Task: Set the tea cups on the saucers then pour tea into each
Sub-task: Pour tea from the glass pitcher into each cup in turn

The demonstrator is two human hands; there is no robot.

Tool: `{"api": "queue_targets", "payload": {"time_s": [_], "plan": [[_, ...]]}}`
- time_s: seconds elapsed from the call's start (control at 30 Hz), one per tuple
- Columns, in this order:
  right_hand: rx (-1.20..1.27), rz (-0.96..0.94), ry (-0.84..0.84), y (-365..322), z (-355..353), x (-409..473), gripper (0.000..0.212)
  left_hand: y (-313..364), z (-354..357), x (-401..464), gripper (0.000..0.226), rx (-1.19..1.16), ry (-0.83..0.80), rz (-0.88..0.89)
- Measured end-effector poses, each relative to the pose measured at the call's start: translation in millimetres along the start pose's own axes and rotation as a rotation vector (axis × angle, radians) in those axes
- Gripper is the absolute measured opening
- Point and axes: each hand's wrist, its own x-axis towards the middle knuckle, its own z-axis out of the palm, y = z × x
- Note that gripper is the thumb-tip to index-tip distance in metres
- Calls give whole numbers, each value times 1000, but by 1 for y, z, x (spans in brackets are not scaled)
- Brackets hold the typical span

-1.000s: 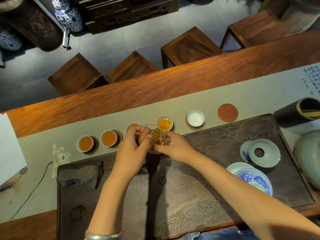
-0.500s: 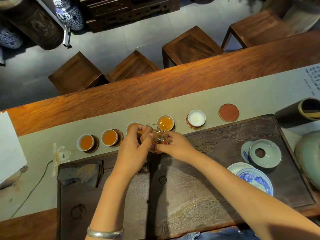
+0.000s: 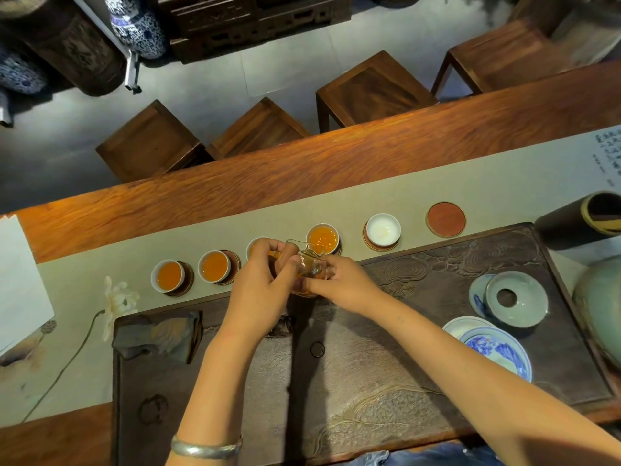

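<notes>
A row of small white cups on dark round saucers runs along the table runner. Two full cups [image 3: 169, 276] [image 3: 214, 266] stand at the left; a third [image 3: 256, 246] is partly hidden behind my left hand [image 3: 260, 285]. A fourth cup [image 3: 322, 239] holds amber tea. The fifth cup [image 3: 383, 229] is empty. A bare red saucer [image 3: 446, 219] lies at the right end. Both hands hold a small glass pitcher [image 3: 309, 265], tilted with its spout at the fourth cup's rim. My right hand [image 3: 342, 284] grips its right side.
A dark carved tea tray [image 3: 386, 364] fills the near table. On it lie a folded cloth [image 3: 158, 334], a celadon lid [image 3: 515, 299] and blue-and-white dishes [image 3: 494, 351]. A dark tube [image 3: 581, 216] and a green pot [image 3: 601, 307] stand at the right. A white flower [image 3: 117, 297] lies left.
The pitcher stays tilted at the fourth cup. Both hands have barely shifted.
</notes>
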Motion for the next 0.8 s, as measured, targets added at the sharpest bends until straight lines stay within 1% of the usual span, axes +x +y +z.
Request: {"api": "queue_targets", "payload": {"time_s": [0.3, 0.67, 0.8], "plan": [[-14, 11, 12, 1, 0, 1, 71, 2, 1, 0, 14, 13, 2, 12], [-52, 34, 30, 2, -2, 6, 81, 1, 1, 5, 11, 33, -4, 27], [-56, 36, 27, 3, -3, 7, 75, 3, 1, 6, 11, 18, 0, 33]]}}
